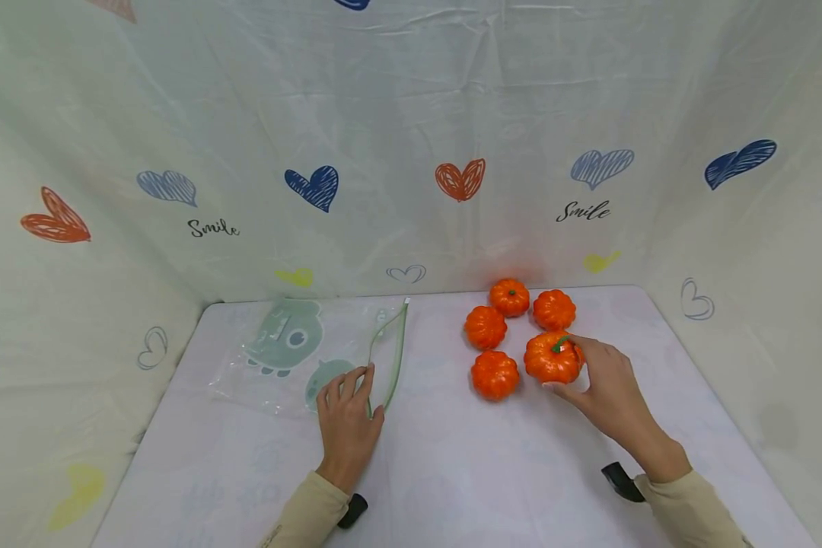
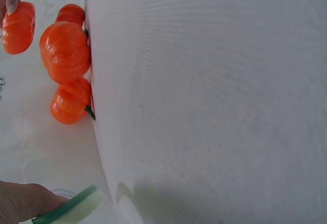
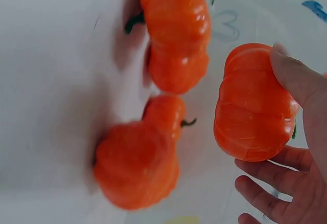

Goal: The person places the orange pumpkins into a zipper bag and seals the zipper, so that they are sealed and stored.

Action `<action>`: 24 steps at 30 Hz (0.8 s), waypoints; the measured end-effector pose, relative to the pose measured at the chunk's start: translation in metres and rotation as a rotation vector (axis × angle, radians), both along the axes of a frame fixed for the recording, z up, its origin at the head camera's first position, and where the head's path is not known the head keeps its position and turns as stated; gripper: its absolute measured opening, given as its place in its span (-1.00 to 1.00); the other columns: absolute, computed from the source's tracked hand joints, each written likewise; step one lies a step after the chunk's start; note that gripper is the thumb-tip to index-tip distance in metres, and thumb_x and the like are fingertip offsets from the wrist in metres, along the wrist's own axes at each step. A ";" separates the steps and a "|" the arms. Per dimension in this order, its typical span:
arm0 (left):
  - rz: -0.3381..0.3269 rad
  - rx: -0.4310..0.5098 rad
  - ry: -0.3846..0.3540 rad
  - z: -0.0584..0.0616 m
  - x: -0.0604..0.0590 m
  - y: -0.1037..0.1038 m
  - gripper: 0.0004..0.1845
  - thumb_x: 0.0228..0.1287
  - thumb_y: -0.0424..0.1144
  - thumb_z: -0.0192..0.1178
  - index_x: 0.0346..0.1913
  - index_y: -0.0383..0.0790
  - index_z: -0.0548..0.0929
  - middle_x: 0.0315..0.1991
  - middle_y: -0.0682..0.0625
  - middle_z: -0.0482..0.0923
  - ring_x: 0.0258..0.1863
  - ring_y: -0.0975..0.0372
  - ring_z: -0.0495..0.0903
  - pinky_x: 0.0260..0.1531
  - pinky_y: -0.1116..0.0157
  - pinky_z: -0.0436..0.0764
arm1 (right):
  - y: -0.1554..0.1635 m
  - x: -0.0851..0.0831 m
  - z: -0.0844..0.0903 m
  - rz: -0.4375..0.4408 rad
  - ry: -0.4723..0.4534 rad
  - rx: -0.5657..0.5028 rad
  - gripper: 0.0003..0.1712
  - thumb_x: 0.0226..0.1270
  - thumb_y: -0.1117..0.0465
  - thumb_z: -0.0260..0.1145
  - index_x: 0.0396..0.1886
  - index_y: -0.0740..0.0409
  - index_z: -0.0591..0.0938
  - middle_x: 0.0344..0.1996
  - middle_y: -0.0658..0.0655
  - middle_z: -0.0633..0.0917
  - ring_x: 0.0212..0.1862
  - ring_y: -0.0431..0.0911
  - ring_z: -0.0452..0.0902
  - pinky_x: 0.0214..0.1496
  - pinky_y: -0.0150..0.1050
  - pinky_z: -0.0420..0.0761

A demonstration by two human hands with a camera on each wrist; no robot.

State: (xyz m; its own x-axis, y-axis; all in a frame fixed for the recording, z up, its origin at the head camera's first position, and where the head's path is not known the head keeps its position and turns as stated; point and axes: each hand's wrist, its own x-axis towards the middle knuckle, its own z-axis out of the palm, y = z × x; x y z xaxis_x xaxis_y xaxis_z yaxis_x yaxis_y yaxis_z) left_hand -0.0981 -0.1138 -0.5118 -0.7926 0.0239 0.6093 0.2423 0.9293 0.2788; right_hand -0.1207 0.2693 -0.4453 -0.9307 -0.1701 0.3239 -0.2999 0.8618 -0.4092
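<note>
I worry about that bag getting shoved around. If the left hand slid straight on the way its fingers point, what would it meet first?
Probably the clear plastic bag itself: the left hand already rests at its green zip edge, fingers pointing up the table along it. Beyond that, only the cloth backdrop.

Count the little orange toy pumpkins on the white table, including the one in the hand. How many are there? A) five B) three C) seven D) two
A: the head view shows four small orange toy pumpkins resting in a cluster on the white table, and a fifth orange pumpkin gripped by the right hand.
</note>
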 end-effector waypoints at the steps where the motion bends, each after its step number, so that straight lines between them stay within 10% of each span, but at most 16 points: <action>1: 0.001 -0.001 0.000 0.000 0.000 0.000 -0.20 -0.31 -0.45 0.73 0.21 -0.32 0.75 0.07 -0.10 0.70 0.06 -0.11 0.56 0.13 -0.12 0.47 | -0.004 -0.001 0.000 0.017 0.005 -0.002 -0.02 -0.03 0.22 0.76 0.35 0.44 0.45 0.21 0.45 0.60 0.24 0.39 0.45 0.31 0.47 0.32; 24: 0.009 -0.006 0.008 0.000 -0.001 0.001 -0.20 -0.30 -0.43 0.73 0.21 -0.31 0.75 0.07 -0.10 0.71 0.08 -0.11 0.57 0.13 -0.12 0.48 | -0.102 -0.016 -0.004 0.200 -0.068 -0.021 -0.06 0.07 0.04 0.73 0.37 0.30 0.49 0.24 0.26 0.63 0.31 0.27 0.46 0.41 0.28 0.39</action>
State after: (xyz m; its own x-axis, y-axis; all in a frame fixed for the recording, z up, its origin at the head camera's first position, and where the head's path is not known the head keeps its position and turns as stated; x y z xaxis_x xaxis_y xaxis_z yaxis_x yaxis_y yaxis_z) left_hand -0.0988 -0.1128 -0.5113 -0.7878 0.0203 0.6156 0.2358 0.9332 0.2711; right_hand -0.1370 0.1678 -0.4491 -0.8988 -0.3474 0.2672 -0.4353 0.7792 -0.4510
